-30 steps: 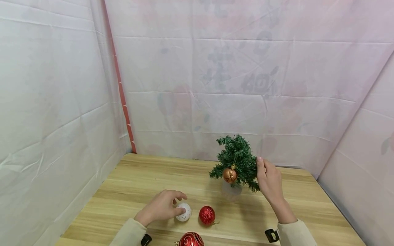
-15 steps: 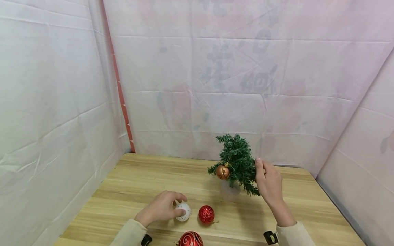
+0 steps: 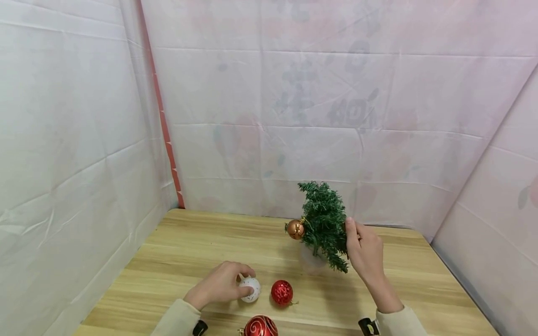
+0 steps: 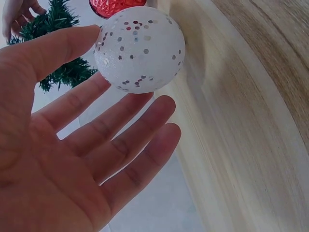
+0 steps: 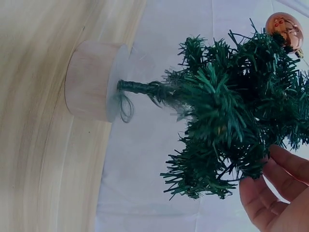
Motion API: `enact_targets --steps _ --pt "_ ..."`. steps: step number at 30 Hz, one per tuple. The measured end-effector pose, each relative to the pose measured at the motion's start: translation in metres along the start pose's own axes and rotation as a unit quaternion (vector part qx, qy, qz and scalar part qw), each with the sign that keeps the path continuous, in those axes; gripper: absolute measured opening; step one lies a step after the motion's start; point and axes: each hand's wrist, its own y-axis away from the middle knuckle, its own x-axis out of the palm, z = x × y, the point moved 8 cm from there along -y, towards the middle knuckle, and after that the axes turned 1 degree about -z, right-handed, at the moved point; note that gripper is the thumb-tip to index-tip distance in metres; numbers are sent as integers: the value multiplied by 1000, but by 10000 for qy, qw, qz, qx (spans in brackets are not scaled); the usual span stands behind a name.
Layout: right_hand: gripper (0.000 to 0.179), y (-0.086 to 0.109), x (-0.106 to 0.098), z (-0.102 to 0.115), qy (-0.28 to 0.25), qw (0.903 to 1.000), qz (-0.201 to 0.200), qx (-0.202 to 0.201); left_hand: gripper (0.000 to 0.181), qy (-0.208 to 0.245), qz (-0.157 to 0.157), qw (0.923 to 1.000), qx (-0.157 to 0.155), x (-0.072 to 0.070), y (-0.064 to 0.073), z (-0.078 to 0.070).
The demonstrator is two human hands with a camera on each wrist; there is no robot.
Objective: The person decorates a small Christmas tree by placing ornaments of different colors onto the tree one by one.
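Note:
My left hand (image 3: 222, 282) holds a white speckled Christmas ball (image 4: 140, 50) between thumb and fingers, low over the wooden table. Its other fingers extend below the ball in the left wrist view. My right hand (image 3: 365, 249) pinches the outer branches of a small artificial Christmas tree (image 3: 323, 214) on its right side. A copper Christmas ball (image 3: 296, 229) hangs from the tree's left side and shows at the top of the right wrist view. The tree stands on a pale round base (image 5: 94, 79).
A shiny red Christmas ball (image 3: 282, 293) lies just right of the white one. Another red ball with swirl lines (image 3: 261, 326) is cut off by the bottom edge. Behind the wooden table (image 3: 201, 233) hang pale cloth walls (image 3: 210, 93).
The tree has turned in my right hand, and the copper ball has swung to the left. My right hand has shifted slightly left. My left hand and the white ball have stayed put.

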Motion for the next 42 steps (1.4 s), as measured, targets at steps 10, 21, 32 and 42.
enact_targets --steps 10,21,32,42 --pt "46 1 1 3 -105 9998 172 89 39 1 58 9999 82 0 1 -5" --pt "27 -6 3 0 -625 9956 427 -561 39 -79 -159 9993 -320 16 5 -19" --pt "10 -13 4 -5 -1168 9786 710 -1535 38 -175 -546 9951 -800 40 10 -43" --pt "11 -22 9 -18 -1800 9528 1181 -2141 39 -91 -1066 9850 -1357 70 11 -72"
